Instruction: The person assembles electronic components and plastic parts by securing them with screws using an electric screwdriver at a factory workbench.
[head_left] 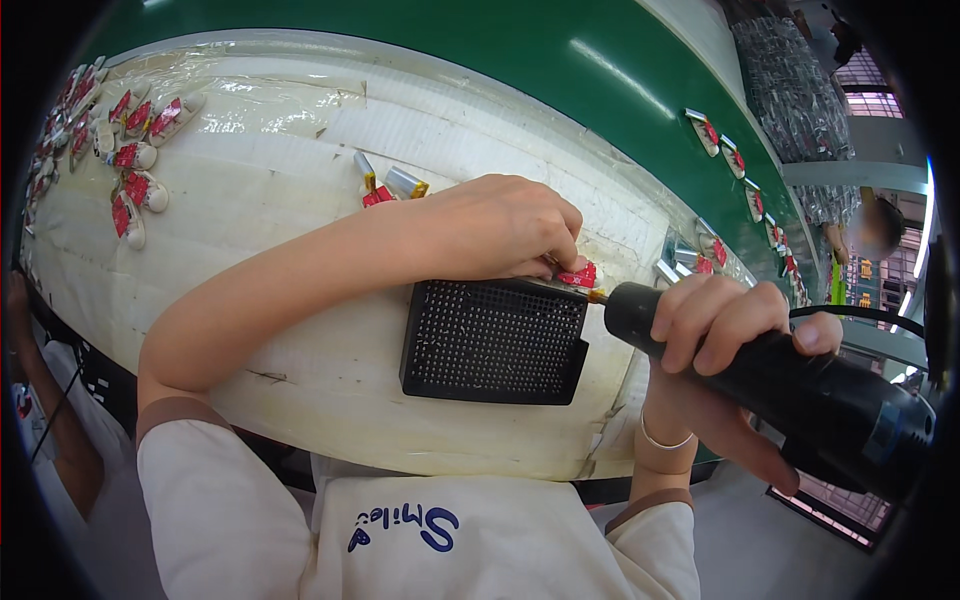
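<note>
My left hand point(505, 228) reaches across the work surface and is closed in a pinch on a small red-and-white piece point(580, 275) just beyond the black tray. In my right hand point(735, 325) is a thick black electric screwdriver point(640, 315), held nearly level with its tip pointing left. That tip meets or almost meets a small yellowish end of the piece; the exact contact is too small to tell. Below my left hand lies the black tray point(495, 340), whose grid of holes holds many tiny shiny bits that look like screws. My left fingers partly hide the piece.
Similar pieces with shiny metal ends point(400, 183) lie beyond my left forearm. A pile of red-and-white pieces point(130, 175) is at the far left. More pieces point(733, 157) line the green belt or surface point(520, 60). A black cable point(860, 315) trails right; another person point(850, 235) is beyond.
</note>
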